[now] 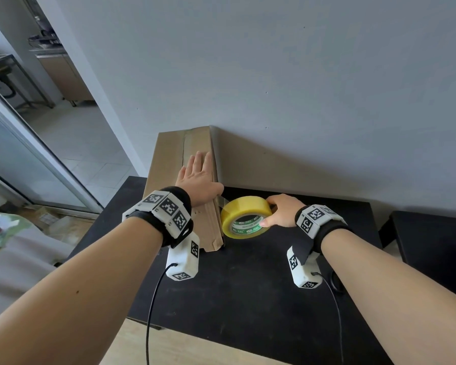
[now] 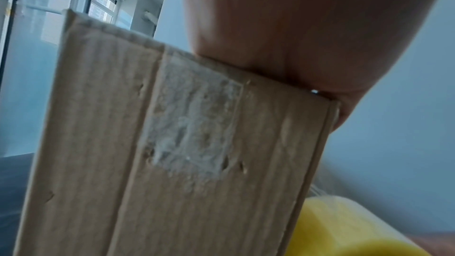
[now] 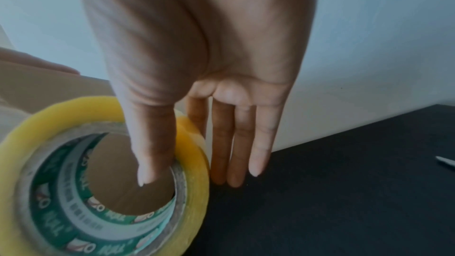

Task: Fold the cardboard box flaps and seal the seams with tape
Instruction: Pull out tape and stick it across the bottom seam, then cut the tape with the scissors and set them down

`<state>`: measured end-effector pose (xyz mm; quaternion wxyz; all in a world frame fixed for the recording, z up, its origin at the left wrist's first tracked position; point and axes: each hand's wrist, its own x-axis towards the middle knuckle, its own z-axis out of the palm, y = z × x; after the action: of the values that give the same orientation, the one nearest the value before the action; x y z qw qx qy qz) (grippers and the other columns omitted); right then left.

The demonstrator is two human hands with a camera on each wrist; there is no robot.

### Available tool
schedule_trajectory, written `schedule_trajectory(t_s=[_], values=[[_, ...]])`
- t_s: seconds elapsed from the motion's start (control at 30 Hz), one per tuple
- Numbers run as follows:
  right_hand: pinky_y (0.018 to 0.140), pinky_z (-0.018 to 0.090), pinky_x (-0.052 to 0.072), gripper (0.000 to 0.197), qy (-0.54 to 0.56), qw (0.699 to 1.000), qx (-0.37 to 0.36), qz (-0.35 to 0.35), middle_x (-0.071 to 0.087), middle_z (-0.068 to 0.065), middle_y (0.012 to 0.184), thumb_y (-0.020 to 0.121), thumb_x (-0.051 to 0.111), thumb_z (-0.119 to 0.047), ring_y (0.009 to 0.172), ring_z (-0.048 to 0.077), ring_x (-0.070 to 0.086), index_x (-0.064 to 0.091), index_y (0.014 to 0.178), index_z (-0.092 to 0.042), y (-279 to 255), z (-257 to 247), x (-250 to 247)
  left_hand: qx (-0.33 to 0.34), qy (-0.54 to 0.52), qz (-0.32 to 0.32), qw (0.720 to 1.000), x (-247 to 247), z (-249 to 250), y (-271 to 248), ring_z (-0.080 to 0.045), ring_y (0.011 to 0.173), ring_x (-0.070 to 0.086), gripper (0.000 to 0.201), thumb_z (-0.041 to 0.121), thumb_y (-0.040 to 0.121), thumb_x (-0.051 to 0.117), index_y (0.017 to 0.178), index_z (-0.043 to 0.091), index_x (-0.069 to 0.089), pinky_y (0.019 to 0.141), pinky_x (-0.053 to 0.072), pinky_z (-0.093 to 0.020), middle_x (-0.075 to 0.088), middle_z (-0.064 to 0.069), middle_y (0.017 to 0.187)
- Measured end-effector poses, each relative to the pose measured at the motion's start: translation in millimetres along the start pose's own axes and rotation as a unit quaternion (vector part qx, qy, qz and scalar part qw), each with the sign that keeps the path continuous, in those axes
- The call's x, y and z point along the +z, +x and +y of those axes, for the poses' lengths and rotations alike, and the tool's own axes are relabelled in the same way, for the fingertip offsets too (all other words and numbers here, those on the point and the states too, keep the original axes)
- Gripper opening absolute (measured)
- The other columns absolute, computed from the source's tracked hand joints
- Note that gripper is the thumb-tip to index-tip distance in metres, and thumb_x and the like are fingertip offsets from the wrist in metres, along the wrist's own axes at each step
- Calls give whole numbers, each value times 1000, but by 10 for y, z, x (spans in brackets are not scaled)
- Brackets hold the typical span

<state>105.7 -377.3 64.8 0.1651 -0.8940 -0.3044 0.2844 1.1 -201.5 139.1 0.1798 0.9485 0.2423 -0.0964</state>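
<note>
A long brown cardboard box (image 1: 169, 159) stands on the black table (image 1: 274, 285) against the wall, its near end (image 2: 172, 153) bearing torn tape residue. My left hand (image 1: 199, 175) lies flat on the box's top, fingers straight, thumb over the right edge. My right hand (image 1: 279, 210) holds a yellow tape roll (image 1: 245, 217) just right of the box, thumb inside the core (image 3: 152, 163) and fingers behind the roll. A short clear strip of tape runs from the roll to the box's right edge by my left thumb.
A grey wall rises right behind the box and table. A second dark table (image 1: 432, 241) stands at the right. A glass door and tiled floor lie to the left. A small pale object (image 3: 445, 162) lies on the table at the right.
</note>
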Motion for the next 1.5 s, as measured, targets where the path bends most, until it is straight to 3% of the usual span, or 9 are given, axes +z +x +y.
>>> schedule_trajectory(t_s=[0.2,0.37,0.6,0.77,0.9,1.0,1.17,1.33,1.5], values=[[94,35,46,57,10,1000,13,10,61,7,124,76,76,-30,112,27,57,54,126,-13,-13,8,39,3,-32,-11,999,-21,6,-12,-15,144,-19,85,26,85,46,150,23,-9,116,-6,-37,-18,0,158],[89,32,47,56,44,998,14,45,60,7,121,75,75,-23,108,25,58,53,126,-14,-41,-5,69,17,-119,-24,992,-156,40,-74,-17,146,-11,66,25,95,39,151,19,5,117,0,-38,-7,0,159],[84,30,49,41,123,982,11,143,64,1,111,74,71,-13,98,21,59,58,113,-19,-138,-101,-67,50,-272,-63,959,-284,-49,-189,-14,128,30,52,19,97,39,147,22,26,102,31,-29,19,12,149],[86,33,50,41,109,974,7,200,62,-2,112,73,70,-14,101,21,60,59,111,-23,-260,-209,-239,93,-130,-76,984,-473,-136,-105,-20,138,29,56,13,94,48,146,17,28,108,26,-30,29,2,151],[82,29,48,41,100,967,8,234,61,-2,110,71,70,-12,99,19,58,60,108,-27,-365,-314,-361,147,7,-39,988,-701,-35,-22,-18,127,44,43,19,93,48,136,15,47,103,33,-30,48,-4,140],[78,26,43,42,83,965,19,247,56,-7,105,72,71,-12,95,15,54,60,108,-30,-439,-396,-427,196,0,-25,980,-760,93,18,-11,106,51,33,19,93,50,125,15,57,90,35,-21,58,-2,127],[83,29,47,45,67,958,27,277,51,-8,103,71,73,-10,95,15,53,62,110,-28,-559,-481,-506,232,27,-87,969,-671,251,72,-10,88,56,30,27,89,59,117,16,62,91,43,-26,64,1,119],[83,30,46,45,55,953,8,299,58,-1,112,70,78,-23,101,19,56,64,112,-26,-647,-593,-536,258,67,-99,959,-519,335,104,-10,93,64,48,57,72,69,108,25,64,88,51,-32,69,8,102],[82,28,43,46,51,952,3,303,59,1,114,72,76,-22,102,20,56,64,116,-25,-686,-636,-553,271,65,-85,957,-429,393,135,-10,69,63,31,43,75,67,96,19,64,69,51,-29,71,0,82]])
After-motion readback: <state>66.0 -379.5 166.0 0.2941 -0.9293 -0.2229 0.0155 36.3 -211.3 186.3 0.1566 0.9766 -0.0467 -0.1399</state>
